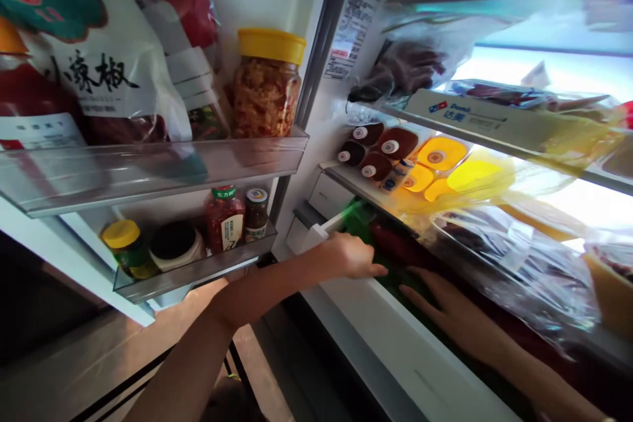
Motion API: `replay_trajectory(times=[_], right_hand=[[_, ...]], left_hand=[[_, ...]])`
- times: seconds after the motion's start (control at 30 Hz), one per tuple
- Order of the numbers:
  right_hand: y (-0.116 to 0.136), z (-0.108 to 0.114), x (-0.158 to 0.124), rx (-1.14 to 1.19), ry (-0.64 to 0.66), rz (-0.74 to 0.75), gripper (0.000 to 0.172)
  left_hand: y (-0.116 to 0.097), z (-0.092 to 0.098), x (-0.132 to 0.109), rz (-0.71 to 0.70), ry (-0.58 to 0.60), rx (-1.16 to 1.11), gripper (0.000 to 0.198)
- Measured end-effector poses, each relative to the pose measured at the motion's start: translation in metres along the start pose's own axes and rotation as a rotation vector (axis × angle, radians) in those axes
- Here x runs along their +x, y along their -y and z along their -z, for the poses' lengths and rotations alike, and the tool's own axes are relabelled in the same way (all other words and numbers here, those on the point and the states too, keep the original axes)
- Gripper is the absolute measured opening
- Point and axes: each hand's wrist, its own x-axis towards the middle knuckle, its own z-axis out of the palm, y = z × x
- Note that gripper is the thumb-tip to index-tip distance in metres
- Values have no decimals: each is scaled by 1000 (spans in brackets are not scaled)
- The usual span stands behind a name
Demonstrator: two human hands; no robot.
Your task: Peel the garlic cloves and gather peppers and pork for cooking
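While the left hand [350, 256] rests at the rim of the white drawer [388, 323], whether gripping I cannot tell, the right hand [438, 300] reaches inside, its fingers spread.

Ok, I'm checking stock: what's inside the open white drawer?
Green material and something dark red show; the right hand and shelf above cover other parts. Exact items are unclear.
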Motion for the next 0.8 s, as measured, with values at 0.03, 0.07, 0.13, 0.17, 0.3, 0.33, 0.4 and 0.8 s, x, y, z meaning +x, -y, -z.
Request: replay_trajectory(times=[0.03,0.07,0.13,0.17,0.3,0.33,0.4,0.8], right_hand=[[-2,-1,2,-25,3,28,63],[-4,-1,3,-45,11,49,61],[-5,0,3,-85,17,79,60],[-5,1,2,-107,12,94,59],[5,5,-3,-177,-61,166,59],[9,5,-4,-183,-76,178,58],[18,6,-3,-169,-104,181,55],[101,-18,59,-151,171,86,51]], left_hand=[[-1,-7,-5,5,8,-4,59],[-2,-14,-8,-1,-12,-6,63],[0,-29,-11,-34,-131,11,66],[2,-35,-11,-55,-208,27,64],[8,-56,-14,-114,-457,93,53],[8,-59,-15,-119,-486,97,51],[6,-64,-15,-122,-501,98,49],[6,-78,-14,-118,-555,128,47]])
